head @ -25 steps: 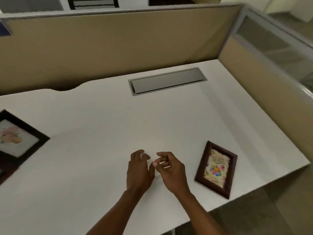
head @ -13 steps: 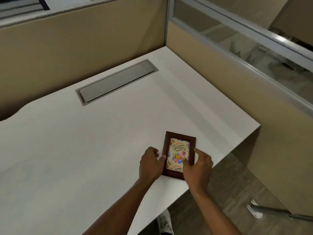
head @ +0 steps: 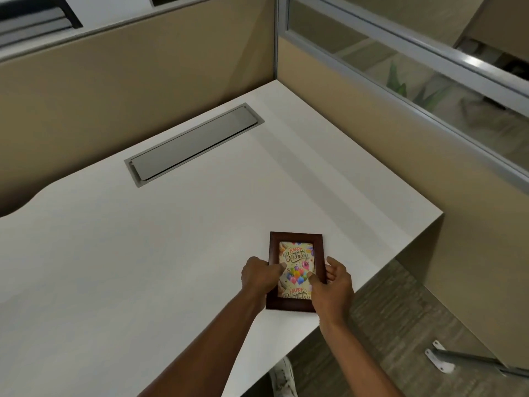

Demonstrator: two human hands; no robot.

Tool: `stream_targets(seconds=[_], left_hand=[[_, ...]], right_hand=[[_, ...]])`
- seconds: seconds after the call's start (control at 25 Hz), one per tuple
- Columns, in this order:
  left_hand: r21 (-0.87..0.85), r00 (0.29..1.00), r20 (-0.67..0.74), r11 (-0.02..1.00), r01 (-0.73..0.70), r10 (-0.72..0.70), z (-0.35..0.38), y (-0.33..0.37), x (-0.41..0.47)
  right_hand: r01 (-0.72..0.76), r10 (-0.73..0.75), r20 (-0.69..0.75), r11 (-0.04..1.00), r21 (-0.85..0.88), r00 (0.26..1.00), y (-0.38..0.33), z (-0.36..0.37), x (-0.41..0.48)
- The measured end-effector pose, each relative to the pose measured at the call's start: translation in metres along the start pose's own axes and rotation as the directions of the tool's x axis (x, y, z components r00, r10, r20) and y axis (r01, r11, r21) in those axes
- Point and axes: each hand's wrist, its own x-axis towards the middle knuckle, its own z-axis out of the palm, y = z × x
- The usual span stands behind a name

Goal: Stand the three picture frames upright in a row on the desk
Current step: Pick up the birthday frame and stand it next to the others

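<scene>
Left hand (head: 259,277), right hand (head: 332,285) clamped on frame (head: 294,270) sides near desk (head: 143,253) front edge; bare surface beyond.

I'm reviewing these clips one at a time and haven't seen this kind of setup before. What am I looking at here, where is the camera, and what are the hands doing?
There is no machine here: a person works with two bare hands. The single picture comes from a wide-angle camera worn on the person's head, looking forward and down, so the arms enter from the bottom edge. The surface is a white desk inside a beige-walled cubicle, with a grey cable cover set into it near the back. The left hand and the right hand grip the two long sides of a dark brown picture frame showing a "Happy Birthday" balloon card. It sits near the desk's front edge; whether it is lifted or resting flat is hard to tell. No other frame is in view.
</scene>
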Motion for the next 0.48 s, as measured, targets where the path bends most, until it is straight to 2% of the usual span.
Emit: stream_targets(seconds=[0.12, 0.24, 0.36, 0.48], left_hand=[[-0.059, 1.0, 0.014, 0.998, -0.008, 0.008, -0.012, -0.014, -0.001], [-0.196, 0.999, -0.007, 0.98, -0.035, 0.034, -0.039, -0.026, -0.008], [-0.327, 0.997, -0.031, 0.942, -0.07, 0.064, -0.074, -0.042, -0.018], [-0.447, 0.993, -0.095, 0.888, -0.109, 0.074, -0.109, -0.06, -0.027]], right_hand=[[-0.052, 0.045, 0.079, 0.995, 0.084, 0.996, -0.002, 0.002, 0.0], [-0.073, 0.031, 0.237, 0.982, 0.172, 0.971, -0.006, 0.008, -0.009], [-0.076, -0.028, 0.449, 0.974, 0.212, 0.893, -0.02, 0.026, -0.033], [-0.024, -0.116, 0.58, 0.973, 0.229, 0.807, -0.04, 0.051, -0.056]])
